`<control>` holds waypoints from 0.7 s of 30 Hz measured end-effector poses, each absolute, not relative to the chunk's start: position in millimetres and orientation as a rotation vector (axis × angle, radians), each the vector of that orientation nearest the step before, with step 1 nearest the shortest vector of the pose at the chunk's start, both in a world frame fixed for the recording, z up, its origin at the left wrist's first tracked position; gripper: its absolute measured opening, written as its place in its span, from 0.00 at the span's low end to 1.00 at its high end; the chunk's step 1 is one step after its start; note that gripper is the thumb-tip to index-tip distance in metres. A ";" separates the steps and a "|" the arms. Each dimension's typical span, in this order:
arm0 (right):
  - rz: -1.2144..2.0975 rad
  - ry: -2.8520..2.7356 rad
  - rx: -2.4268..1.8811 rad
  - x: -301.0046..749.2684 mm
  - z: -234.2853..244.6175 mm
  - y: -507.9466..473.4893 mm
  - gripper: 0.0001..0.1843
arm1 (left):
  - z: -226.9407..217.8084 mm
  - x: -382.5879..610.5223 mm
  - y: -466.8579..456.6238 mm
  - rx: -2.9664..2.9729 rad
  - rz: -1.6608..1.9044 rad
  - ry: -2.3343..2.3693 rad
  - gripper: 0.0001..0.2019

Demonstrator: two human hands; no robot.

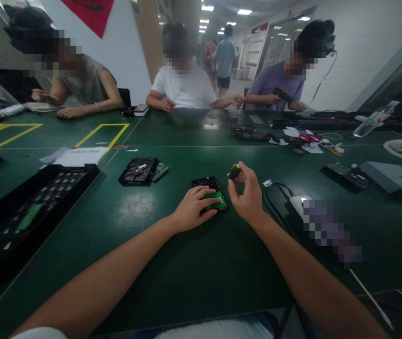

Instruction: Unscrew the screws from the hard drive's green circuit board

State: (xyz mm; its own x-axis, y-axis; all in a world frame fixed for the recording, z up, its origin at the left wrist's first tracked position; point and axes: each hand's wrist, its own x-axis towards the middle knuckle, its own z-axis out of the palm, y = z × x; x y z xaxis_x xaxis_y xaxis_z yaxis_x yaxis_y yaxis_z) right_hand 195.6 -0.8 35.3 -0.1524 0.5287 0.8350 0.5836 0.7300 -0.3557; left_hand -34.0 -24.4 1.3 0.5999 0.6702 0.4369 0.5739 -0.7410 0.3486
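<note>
A black hard drive with a green circuit board on top lies on the dark green table just ahead of me. My left hand rests on its near left side, fingers curled over the board. My right hand is pinched round a small screwdriver with a yellow and black handle, held upright beside the drive's right edge. A second opened hard drive with a loose green board lies further left.
A black tray of parts fills the left side. A white adapter with black cable lies right of my hand. Three people sit across the table; tools, scissors, a bottle and boards lie at the far right.
</note>
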 end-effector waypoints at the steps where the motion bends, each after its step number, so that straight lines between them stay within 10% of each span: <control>1: -0.076 -1.804 -0.872 195.7 36.2 -1.2 0.35 | 1.0 -34.1 -24.3 2.653 0.830 1.042 0.20; 21: -0.029 -1.845 -0.860 197.4 39.6 -3.4 0.37 | 3.3 -34.2 -25.7 2.645 0.826 1.048 0.20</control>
State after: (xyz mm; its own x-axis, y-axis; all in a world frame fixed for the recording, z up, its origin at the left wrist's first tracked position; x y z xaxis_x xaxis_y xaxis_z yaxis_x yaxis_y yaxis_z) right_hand 197.4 -3.4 39.6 -0.1904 0.5417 0.8187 0.5669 0.7416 -0.3588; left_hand -34.2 -25.7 3.3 0.5973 0.6763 0.4312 0.5772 -0.7357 0.3544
